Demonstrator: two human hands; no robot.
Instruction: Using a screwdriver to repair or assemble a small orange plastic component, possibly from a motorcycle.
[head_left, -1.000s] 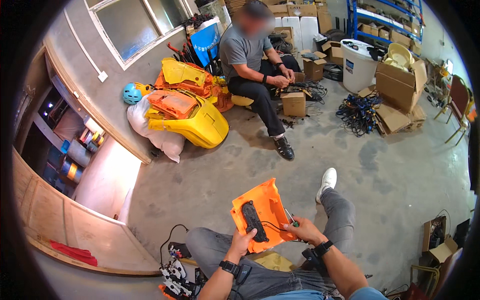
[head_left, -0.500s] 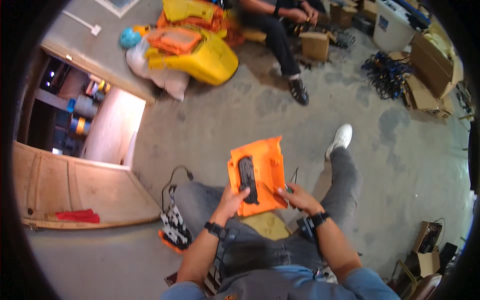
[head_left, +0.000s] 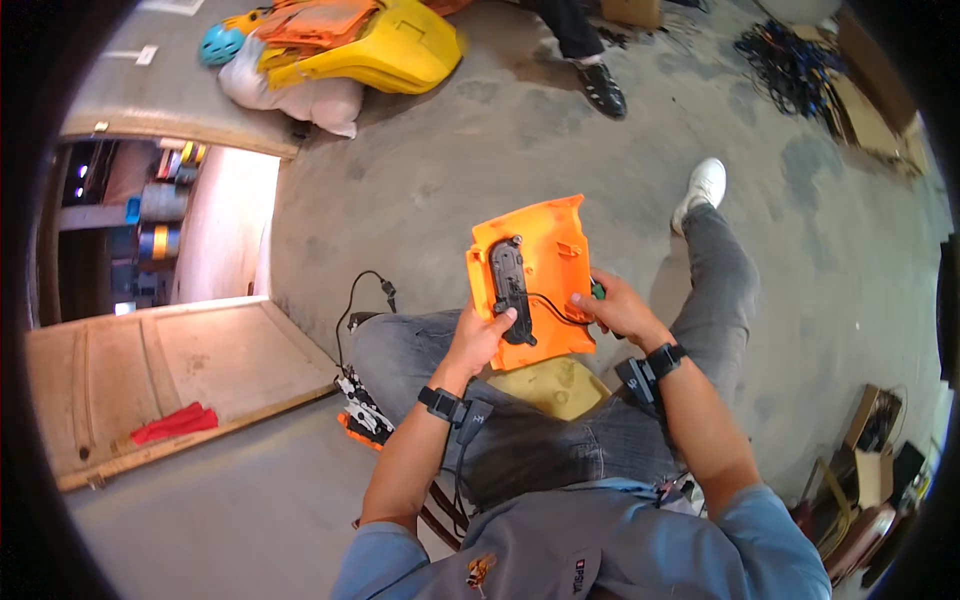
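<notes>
Now, below both hands, a small printed label and an emblem mark the shirt. Between them sits an orange panel: the left hand clasps its left side, thumb at a black module; the right hand holds its right edge and a green handle. Since a second ago, the view has tipped down, leaving only a co-worker's leg and shoe beyond.

Most fingers of the left hand are hidden behind the orange panel. The top edge cuts off a co-worker's leg.
</notes>
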